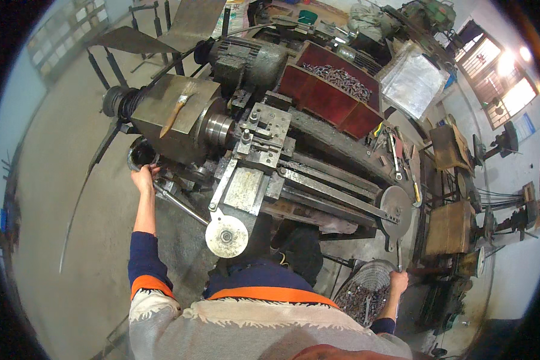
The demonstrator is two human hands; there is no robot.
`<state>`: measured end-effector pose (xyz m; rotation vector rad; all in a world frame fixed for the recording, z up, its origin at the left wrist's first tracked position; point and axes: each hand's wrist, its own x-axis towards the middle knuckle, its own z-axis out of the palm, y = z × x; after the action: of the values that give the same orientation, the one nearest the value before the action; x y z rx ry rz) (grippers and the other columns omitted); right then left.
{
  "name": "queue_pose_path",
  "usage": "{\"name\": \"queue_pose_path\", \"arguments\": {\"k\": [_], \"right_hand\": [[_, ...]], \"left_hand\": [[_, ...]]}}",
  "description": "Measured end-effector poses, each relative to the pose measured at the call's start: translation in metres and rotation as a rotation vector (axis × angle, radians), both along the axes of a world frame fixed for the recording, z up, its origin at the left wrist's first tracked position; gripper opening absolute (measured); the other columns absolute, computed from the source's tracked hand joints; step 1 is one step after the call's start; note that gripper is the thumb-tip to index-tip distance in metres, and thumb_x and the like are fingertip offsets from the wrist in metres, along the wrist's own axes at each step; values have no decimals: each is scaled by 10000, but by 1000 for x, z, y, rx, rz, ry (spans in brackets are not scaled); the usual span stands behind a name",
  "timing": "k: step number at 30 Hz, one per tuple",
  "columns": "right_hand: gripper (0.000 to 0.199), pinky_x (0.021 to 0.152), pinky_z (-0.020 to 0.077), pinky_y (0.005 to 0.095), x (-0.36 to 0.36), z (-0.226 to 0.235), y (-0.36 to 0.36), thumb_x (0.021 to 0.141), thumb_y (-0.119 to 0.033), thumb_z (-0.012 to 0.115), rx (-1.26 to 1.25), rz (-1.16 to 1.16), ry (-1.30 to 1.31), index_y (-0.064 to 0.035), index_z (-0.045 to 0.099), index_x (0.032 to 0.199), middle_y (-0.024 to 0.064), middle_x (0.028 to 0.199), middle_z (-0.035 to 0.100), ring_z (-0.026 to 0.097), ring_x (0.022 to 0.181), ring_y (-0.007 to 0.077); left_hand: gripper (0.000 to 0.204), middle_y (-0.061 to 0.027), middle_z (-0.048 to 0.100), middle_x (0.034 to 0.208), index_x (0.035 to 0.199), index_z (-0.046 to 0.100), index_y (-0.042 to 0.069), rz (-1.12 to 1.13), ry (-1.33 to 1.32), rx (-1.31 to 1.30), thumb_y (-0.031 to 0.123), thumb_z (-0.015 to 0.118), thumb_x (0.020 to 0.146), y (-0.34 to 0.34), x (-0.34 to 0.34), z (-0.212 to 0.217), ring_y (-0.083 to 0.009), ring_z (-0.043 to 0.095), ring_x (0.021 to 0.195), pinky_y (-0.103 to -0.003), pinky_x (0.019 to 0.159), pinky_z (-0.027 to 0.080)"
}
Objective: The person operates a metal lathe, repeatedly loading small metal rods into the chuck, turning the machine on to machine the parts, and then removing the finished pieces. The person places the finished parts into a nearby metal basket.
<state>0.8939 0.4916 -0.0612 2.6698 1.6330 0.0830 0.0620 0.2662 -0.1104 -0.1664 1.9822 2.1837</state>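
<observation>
My left hand (143, 179) is closed at the lower edge of a dark, round, bowl-like part (141, 155) beside the lathe's headstock (180, 99). Whether that part is a wheel or a container, I cannot tell. On the right, the fingers of my right hand (398, 281) wrap round a metal lever (399, 255). This lever runs down from a grey round disc (396, 211) at the end of the lathe bed. Between my arms, a pale round disc (227, 236) sits at the front of the carriage, with a long steel bar (183, 204) reaching left from it.
A wooden-handled brush (175, 117) lies on the headstock. Behind the bed stands a dark red box (324, 99) of small metal parts. A mesh basket (381, 267) with more parts is beside my right hand. Wrenches (396, 156) lie at the right.
</observation>
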Motion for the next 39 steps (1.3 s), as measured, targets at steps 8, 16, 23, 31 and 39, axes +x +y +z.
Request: {"name": "queue_pose_path", "arguments": {"k": [8,16,23,31,39], "right_hand": [[387,819,468,448,-17,10,0,639,-247,567,-28,-63,30,-12,633,939,245,955,626,593,934,410],[366,732,486,474,5,-6,1,674,-318,575,10,1,-23,-14,634,868,223,899,639,612,855,399],[372,810,480,437,71,-4,119,680,-295,610,-55,85,-166,-21,626,932,196,994,635,610,945,354],[445,806,483,433,65,1,110,679,-371,621,-85,78,-90,-5,636,932,212,948,641,612,929,360],[332,768,475,483,58,-23,37,728,-310,548,10,50,-85,10,611,793,239,864,636,611,851,406]], "left_hand": [[187,-177,622,701,939,466,-67,24,8,-3,-32,466,755,-4,-6,-7,-243,625,503,-279,410,477],[153,-174,591,656,838,482,-122,-18,-4,-232,15,499,771,-5,1,16,-262,608,482,-306,406,474],[132,-158,584,605,657,526,-88,-145,100,-395,32,518,712,-27,-30,12,-236,580,450,-311,378,436],[314,-175,607,664,1015,443,-89,45,123,-228,28,475,725,-135,30,6,-211,581,522,-305,421,404],[367,-234,595,757,1100,389,-121,354,119,-97,-52,418,741,-191,67,-17,-279,618,600,-358,588,543]]}}
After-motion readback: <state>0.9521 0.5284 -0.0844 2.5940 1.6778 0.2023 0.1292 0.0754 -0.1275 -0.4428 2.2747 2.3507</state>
